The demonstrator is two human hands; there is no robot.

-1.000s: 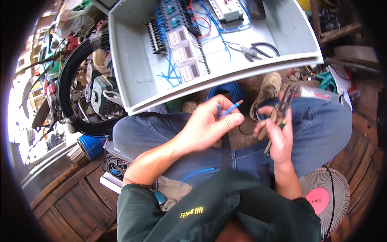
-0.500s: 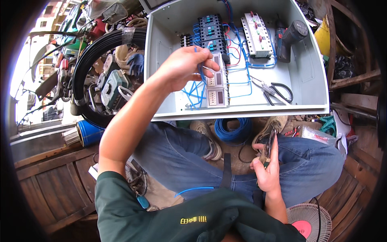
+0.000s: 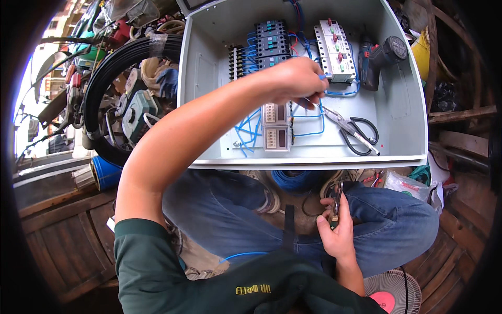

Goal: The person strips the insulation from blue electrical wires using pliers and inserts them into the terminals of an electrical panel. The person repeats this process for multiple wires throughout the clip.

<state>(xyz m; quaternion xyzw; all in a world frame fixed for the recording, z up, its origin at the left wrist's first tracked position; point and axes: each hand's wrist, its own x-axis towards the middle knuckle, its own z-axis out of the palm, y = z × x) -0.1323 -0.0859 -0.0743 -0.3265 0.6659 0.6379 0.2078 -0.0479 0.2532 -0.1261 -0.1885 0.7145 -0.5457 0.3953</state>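
Note:
My left hand [image 3: 299,81] reaches across the open grey metal box [image 3: 219,157], near the lower left corner of a white switch unit with red knobs [image 3: 334,52]. Its fingers are pinched together, with a bit of blue wire [image 3: 323,77] showing at the tips; most of the wire is hidden. Just below the fingers lie black-handled scissor-like pliers [image 3: 351,128]. Two small digital timers or counters [image 3: 276,137] sit under my forearm, below a block of dark contactors [image 3: 272,44]. Over my lap my right hand [image 3: 337,238] is closed around dark-jawed pliers [image 3: 334,209], jaws upward.
A cordless drill [image 3: 379,57] stands in the box's right side. Left of the box are a black cable coil [image 3: 97,99] and piled tools. A blue wire coil [image 3: 295,180] lies between my shoes, a fan [image 3: 395,293] at lower right, and a blue can [image 3: 106,172] at left.
My left hand has moved right, from above the timers to beside the white switch unit, and its fingers have closed more. The right hand keeps the pliers. The view has shifted slightly.

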